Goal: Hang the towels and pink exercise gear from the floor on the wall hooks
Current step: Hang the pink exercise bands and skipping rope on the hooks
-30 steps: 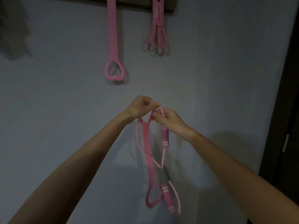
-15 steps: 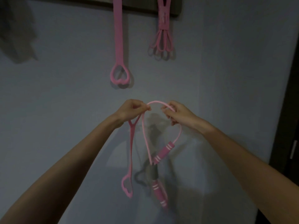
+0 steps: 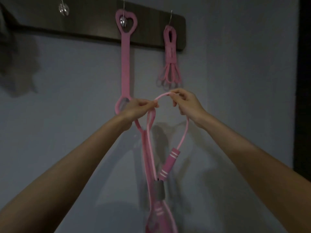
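The left hand (image 3: 137,108) is pinched shut on a thin pink cord (image 3: 164,95), and it also seems to hold the top of a flat pink strap (image 3: 146,148) that hangs straight down from the same fist. The right hand (image 3: 186,104) pinches the cord a little further along, so a short arch of it stands up between the two hands. From the right hand the cord drops to a pink handle (image 3: 170,163) with pale stripes; a second handle (image 3: 159,190) hangs lower and looks grey in the dim light, though I cannot be sure of its colour.

Both hands are held up in front of the wall, below a dark wooden rail (image 3: 94,22) with metal hooks. One hook carries a long strap with heart-shaped ends (image 3: 125,64), and the hook to its right carries a folded bundle of bands (image 3: 170,52). A bare hook (image 3: 63,9) shows further left. At the far left edge a dark shape hangs on the wall, possibly a towel.

So two pink pieces are already up, and the cord and strap in hand are yet to be hung. The floor is out of view, so I cannot tell what remains there.
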The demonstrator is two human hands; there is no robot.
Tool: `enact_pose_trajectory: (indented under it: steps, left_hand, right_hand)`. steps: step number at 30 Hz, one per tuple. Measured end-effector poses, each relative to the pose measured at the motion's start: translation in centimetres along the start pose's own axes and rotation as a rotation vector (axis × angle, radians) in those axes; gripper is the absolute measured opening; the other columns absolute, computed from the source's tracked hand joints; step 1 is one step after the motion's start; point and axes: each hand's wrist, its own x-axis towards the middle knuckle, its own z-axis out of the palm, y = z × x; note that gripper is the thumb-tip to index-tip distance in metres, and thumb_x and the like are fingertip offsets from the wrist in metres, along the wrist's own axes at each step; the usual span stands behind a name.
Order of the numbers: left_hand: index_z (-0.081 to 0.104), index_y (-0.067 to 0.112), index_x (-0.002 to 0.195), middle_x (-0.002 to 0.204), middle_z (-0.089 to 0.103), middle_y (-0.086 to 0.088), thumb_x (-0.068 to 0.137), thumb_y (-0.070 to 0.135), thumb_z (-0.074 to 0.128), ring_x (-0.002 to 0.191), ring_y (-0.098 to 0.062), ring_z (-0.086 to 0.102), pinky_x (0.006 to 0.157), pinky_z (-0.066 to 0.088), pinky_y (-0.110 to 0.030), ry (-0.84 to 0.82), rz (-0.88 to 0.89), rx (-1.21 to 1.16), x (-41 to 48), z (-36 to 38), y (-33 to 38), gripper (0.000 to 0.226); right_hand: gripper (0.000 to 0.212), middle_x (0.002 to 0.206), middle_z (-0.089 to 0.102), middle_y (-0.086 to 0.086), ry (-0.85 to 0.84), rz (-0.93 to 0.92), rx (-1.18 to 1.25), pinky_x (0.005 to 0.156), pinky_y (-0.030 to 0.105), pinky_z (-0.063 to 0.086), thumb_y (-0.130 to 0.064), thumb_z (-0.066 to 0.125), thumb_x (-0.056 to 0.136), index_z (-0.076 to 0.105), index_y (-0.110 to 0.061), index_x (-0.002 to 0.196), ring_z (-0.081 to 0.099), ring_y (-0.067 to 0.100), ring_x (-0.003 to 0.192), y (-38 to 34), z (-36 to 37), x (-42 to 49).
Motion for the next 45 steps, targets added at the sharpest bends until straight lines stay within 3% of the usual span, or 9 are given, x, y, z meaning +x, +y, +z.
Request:
enact_pose_trajectory:
  steps: [3,8,12,19,27,30,33,41,45]
  left_hand:
    - [0.072,0.015,0.091,0.051,0.056,0.013,0.091,0.031,0.057,0.046,-0.003,0.041,0.045,0.033,-0.018,0.043,-0.015,-0.055,2.1,-1.1,1.9,0.022]
    - [0.072,0.009,0.091,0.057,0.047,-0.001,0.09,0.031,0.058,0.045,-0.008,0.036,0.034,0.028,-0.011,0.059,0.06,0.0,5.3,-2.7,4.4,0.026]
    - [0.071,0.02,0.082,0.058,0.055,0.006,0.09,0.037,0.058,0.042,-0.004,0.04,0.038,0.03,-0.013,0.067,0.17,0.05,7.9,-3.6,6.3,0.023]
    - [0.074,0.013,0.089,0.062,0.059,0.004,0.085,0.038,0.063,0.046,-0.005,0.04,0.038,0.032,-0.011,0.109,0.259,0.086,13.1,-4.4,8.6,0.027]
    - [0.075,0.012,0.084,0.058,0.059,0.004,0.082,0.043,0.065,0.045,-0.002,0.045,0.043,0.033,-0.012,0.278,0.343,0.231,20.0,-4.7,7.6,0.032]
    - [0.074,0.016,0.079,0.068,0.066,0.001,0.081,0.045,0.065,0.059,-0.01,0.057,0.058,0.049,-0.024,0.384,0.388,0.245,22.9,-4.4,7.7,0.03]
    - [0.068,0.025,0.068,0.073,0.071,-0.001,0.083,0.043,0.064,0.07,-0.018,0.069,0.077,0.058,-0.042,0.481,0.426,0.229,26.2,-4.1,8.1,0.023]
    - [0.069,0.014,0.077,0.066,0.066,0.0,0.088,0.043,0.057,0.061,-0.015,0.067,0.061,0.057,-0.03,0.659,0.525,0.316,32.7,-3.9,9.8,0.034]
    - [0.066,0.015,0.07,0.061,0.064,0.002,0.09,0.039,0.055,0.055,-0.009,0.062,0.057,0.051,-0.024,0.738,0.519,0.344,35.4,-4.6,10.8,0.033]
  right_hand:
    - [0.011,0.065,0.052,-0.006,0.069,-0.014,-0.046,0.048,0.012,0.033,-0.018,0.049,0.094,0.058,-0.016,0.1,0.044,-0.004,0.045,-0.6,0.1,3.1]
    - [0.003,0.07,0.058,-0.005,0.205,-0.072,-0.022,0.052,0.011,0.039,-0.013,0.055,0.09,0.058,-0.015,0.09,0.055,0.0,0.06,-2.0,-1.0,7.5]
    - [0.003,0.076,0.061,-0.008,0.333,-0.213,-0.06,0.075,0.027,0.047,-0.02,0.065,0.085,0.065,-0.022,0.087,0.058,0.014,0.082,-3.0,-2.6,10.4]
    - [0.013,0.078,0.058,-0.018,0.457,-0.277,-0.022,0.061,0.004,0.041,-0.023,0.066,0.084,0.07,-0.016,0.094,0.052,-0.004,0.073,-4.0,-3.7,15.7]
    - [0.019,0.073,0.059,-0.015,0.522,-0.394,-0.29,0.056,0.023,0.041,-0.044,0.065,0.081,0.07,-0.027,0.09,0.054,0.002,0.069,-1.3,-5.3,22.7]
    - [0.018,0.095,0.066,-0.001,0.465,-0.449,-0.328,0.067,0.02,0.044,-0.029,0.056,0.09,0.066,-0.017,0.1,0.06,0.012,0.087,-0.7,-5.8,26.2]
    - [0.016,0.095,0.06,0.006,0.373,-0.463,-0.195,0.057,0.0,0.037,-0.01,0.044,0.095,0.055,-0.006,0.107,0.055,0.01,0.078,-0.3,-6.1,29.6]
    - [0.01,0.086,0.063,0.0,0.582,-0.528,0.015,0.057,0.0,0.041,-0.017,0.061,0.088,0.062,-0.011,0.096,0.058,0.007,0.075,-0.2,-6.2,37.3]
    - [0.009,0.092,0.068,0.002,0.666,-0.528,0.035,0.072,0.023,0.052,-0.021,0.062,0.087,0.066,-0.015,0.093,0.063,0.013,0.084,-0.7,-5.6,40.2]
